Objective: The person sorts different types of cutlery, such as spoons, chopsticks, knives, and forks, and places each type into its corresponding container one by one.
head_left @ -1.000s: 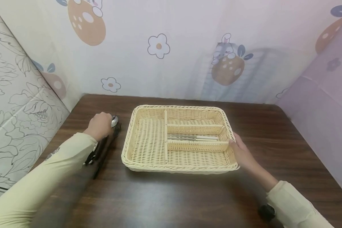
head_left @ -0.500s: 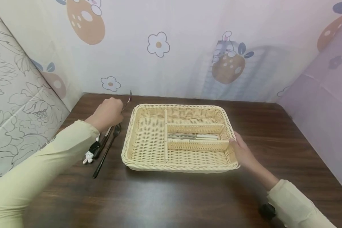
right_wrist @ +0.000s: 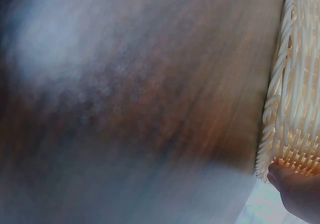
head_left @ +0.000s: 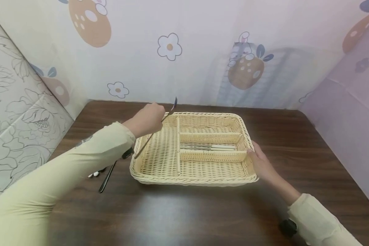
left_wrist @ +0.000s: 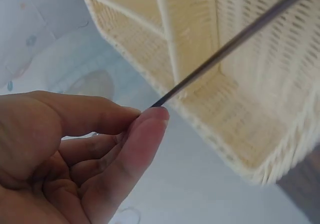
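My left hand [head_left: 149,119] pinches the thin handle of a spoon [head_left: 173,107] between thumb and fingertips, over the left end of a cream wicker basket [head_left: 187,179]. The spoon's bowl points up and away; its handle [left_wrist: 220,55] slants across the basket in the left wrist view. At the basket's right end, my right hand [head_left: 261,163] grips the rim, thumb on the inner side. The basket has one large left compartment and three smaller right ones. Several thin metal sticks with white ends [head_left: 222,147], like chopsticks, lie in the middle right compartment.
Left of the basket, a fork's dark handle [head_left: 107,179] lies on the brown wooden table [head_left: 160,218]. My left sleeve covers its tines. Beside it a small white trinket [head_left: 94,174] partly shows. Patterned walls [head_left: 203,68] close off the back and sides.
My left hand has lifted the spoon from the table beside the fork and carried it right, over the basket's left compartment. My right hand has stayed on the rim.
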`<state>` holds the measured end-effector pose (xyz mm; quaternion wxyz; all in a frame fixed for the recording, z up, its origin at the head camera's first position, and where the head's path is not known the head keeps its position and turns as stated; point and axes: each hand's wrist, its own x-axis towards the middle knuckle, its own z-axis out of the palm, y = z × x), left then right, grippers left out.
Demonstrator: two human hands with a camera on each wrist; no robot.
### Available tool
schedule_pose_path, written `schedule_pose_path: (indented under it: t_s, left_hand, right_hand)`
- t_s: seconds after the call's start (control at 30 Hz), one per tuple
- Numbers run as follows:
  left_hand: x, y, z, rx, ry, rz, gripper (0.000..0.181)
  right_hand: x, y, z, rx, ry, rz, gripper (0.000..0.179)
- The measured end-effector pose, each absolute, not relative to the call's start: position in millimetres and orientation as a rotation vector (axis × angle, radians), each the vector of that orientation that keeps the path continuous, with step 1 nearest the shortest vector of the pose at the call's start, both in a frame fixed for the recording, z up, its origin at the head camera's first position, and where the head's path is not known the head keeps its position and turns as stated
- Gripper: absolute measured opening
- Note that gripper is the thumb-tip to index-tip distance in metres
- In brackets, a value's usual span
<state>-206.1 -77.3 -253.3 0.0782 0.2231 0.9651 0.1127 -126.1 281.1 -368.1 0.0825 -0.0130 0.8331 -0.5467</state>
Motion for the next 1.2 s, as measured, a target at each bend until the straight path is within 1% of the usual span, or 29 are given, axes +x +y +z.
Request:
schedule_pose_path:
  t_s: [0.23,0.5,0.67,0.87,1.1,1.2]
  left_hand:
    - [-212,-71,-277,0.672,2.864,0.334,0.034]
    - [-218,-75,-293,0.674,2.808,0.183,0.021]
    - [-224,-73,-301,0.685,2.732,0.131,0.024]
    - [-224,-69,-307,0.701,2.696,0.125,0.023]
    - [-226,-66,-308,0.642,2.630,0.158,0.019]
    - [-228,-67,-309,0.627,2.614,0.162,0.021]
  right_hand:
    - [-126,280,-368,-0.057,2.493,-1.632,0.054]
    - [-127,280,-368,-0.048,2.505,-1.619,0.054]
    - [-127,280,-368,-0.045,2.489,-1.634,0.054]
    - [-128,281,-368,-0.058,2.516,-1.609,0.054]
    - [-128,281,-369,-0.059,2.473,-1.654,0.054]
    - [-128,280,-369,-0.049,2.453,-1.674,0.054]
